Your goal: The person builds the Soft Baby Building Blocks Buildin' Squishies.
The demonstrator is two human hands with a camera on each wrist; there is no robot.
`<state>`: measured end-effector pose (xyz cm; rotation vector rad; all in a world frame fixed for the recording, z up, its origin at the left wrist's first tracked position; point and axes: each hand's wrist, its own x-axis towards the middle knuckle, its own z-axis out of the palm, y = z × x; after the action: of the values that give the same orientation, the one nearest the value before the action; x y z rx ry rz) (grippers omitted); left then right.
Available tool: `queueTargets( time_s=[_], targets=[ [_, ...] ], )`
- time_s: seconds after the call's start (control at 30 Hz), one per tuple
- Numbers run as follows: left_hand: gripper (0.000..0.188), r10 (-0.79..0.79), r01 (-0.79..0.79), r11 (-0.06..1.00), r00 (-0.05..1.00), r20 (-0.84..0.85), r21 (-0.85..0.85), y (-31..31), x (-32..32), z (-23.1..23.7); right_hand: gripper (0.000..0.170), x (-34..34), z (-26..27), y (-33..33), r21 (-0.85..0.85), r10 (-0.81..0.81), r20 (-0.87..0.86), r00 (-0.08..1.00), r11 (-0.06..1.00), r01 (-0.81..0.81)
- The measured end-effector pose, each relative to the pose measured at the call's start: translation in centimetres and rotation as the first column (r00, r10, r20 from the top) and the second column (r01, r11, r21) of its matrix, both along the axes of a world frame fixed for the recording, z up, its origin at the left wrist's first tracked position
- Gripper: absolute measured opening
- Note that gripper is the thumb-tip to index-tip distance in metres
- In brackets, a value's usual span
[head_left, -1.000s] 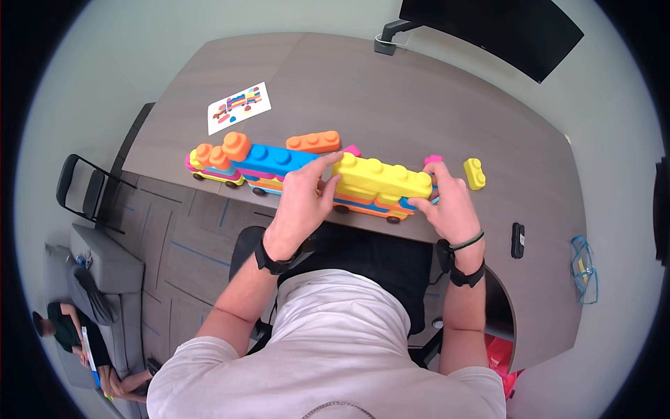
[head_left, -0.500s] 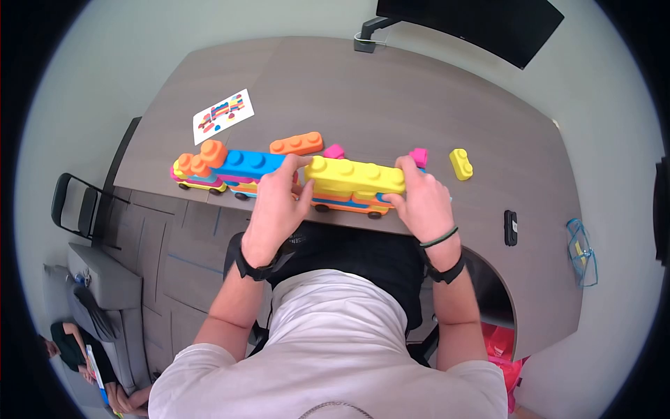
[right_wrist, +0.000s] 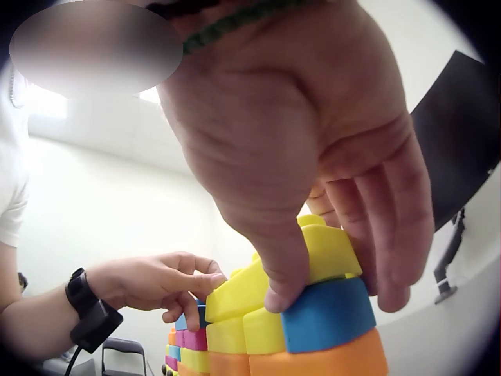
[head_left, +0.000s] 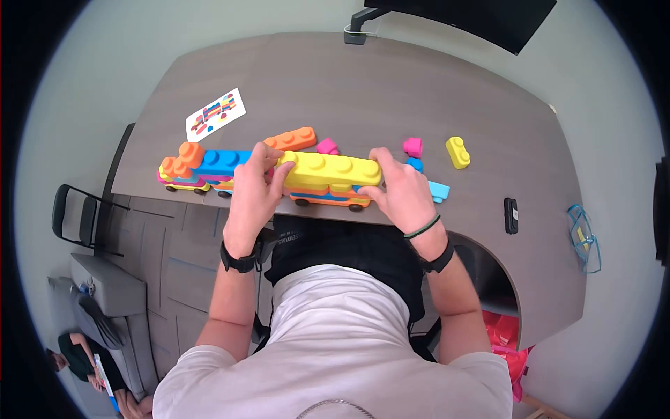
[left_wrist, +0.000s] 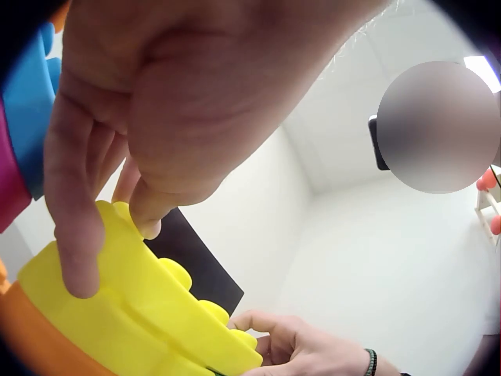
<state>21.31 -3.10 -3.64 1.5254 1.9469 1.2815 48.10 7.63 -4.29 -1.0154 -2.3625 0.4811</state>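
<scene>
A long yellow block (head_left: pixel 329 168) tops a wheeled stack of yellow, blue and orange blocks near the table's front edge. My left hand (head_left: pixel 252 199) holds its left end, thumb and fingers on opposite sides; the left wrist view shows the fingers over the yellow block (left_wrist: pixel 133 298). At the other end my right hand (head_left: pixel 405 199) grips the stack, and in the right wrist view the thumb lies against the yellow block and the blue block (right_wrist: pixel 329 315) below it. Left of the stack stand blue-topped blocks (head_left: pixel 220 162) and a small orange-topped car (head_left: pixel 183 174).
Behind the stack lie an orange block (head_left: pixel 293 138), pink blocks (head_left: pixel 413 146) and a yellow block (head_left: pixel 458 152). A light blue block (head_left: pixel 438 190) is right of my right hand. Farther out are a picture sheet (head_left: pixel 216 114), a black case (head_left: pixel 511 216) and glasses (head_left: pixel 583 238).
The head view has shifted, so the table's contents appear farther left. Both hands stay on the stack, and the light blue block beside my right hand shows more fully.
</scene>
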Motion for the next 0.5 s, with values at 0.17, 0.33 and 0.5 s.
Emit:
queueTargets(
  time_s=[0.17,0.33,0.5],
  targets=[
    [0.028,-0.017,0.017,1.0,1.0,-0.005,0.005,0.0,-0.1,0.3,0.058,0.0,0.7,-0.2,-0.055,-0.007,0.066,0.998,0.998,0.011],
    [0.025,-0.046,0.048,0.998,0.998,-0.051,0.036,0.4,-0.5,-0.5,0.058,0.3,1.0,-0.1,-0.019,-0.005,0.094,0.996,1.0,0.006],
    [0.024,-0.032,0.039,0.998,0.989,-0.144,0.049,1.0,-0.8,-1.1,0.057,0.2,0.8,-0.1,-0.009,-0.015,0.097,0.995,1.0,0.016]
  ],
)
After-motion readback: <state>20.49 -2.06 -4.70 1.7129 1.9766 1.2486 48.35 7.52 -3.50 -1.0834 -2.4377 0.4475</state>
